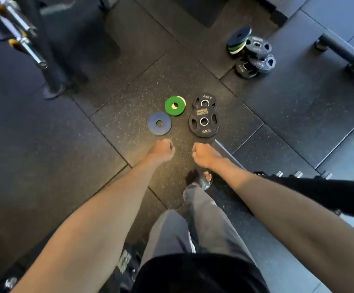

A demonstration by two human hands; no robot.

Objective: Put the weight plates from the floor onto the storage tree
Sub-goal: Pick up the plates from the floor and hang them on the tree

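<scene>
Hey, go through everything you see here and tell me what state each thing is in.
left hand: fist, holding nothing
right hand: fist, holding nothing
blue plate: flat on floor
green plate: flat on floor
smaller black plate: flat, partly covered
5KG plate: flat, overlapping smaller black plate
far pile of plates: heaped on floor

- The nearer black weight plate [203,123] reads "5KG" in gold at its near edge. The two lines of gold brand lettering above its hole are not legible.
- The smaller black plate [205,101] behind it, partly under it, has a short gold marking at its far edge, too blurred to read.
- The white lettering on the dark object [124,262] at the bottom edge is blurred.
</scene>
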